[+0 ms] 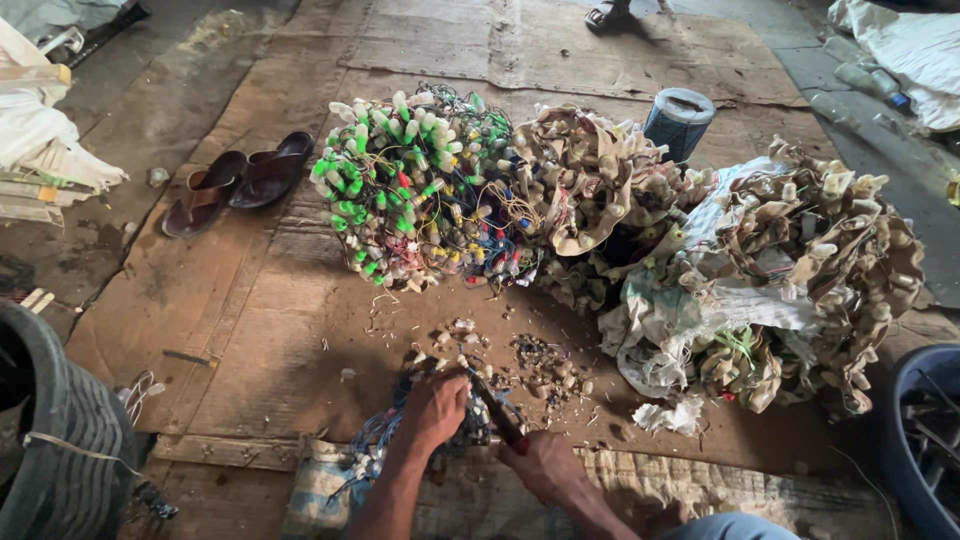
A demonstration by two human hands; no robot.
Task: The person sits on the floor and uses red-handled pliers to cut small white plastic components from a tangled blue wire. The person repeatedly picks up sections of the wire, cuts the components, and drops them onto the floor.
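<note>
Fingers of the left hand (pixel 436 404) are clenched down over a bundle of blue wires (pixel 385 440) with small sockets, pinning it against the cardboard floor mat (pixel 250 330); the forearm runs up from the bottom edge, wrist bent forward. Just right of it, the right hand (pixel 540 462) has its fingers closed round the red handle of a cutting tool (pixel 495 412), whose dark blade slants up-left to meet the bundle beside the left hand. Far left stands a dark tub (pixel 60 430), with a pair of brown sandals (pixel 240 180) above it. Beyond the hands lies a heap of green and white bulb holders (pixel 410 185), then tan heaps (pixel 590 190) and a torn sack (pixel 700 310), with a blue bin (pixel 925 440) at far right.
</note>
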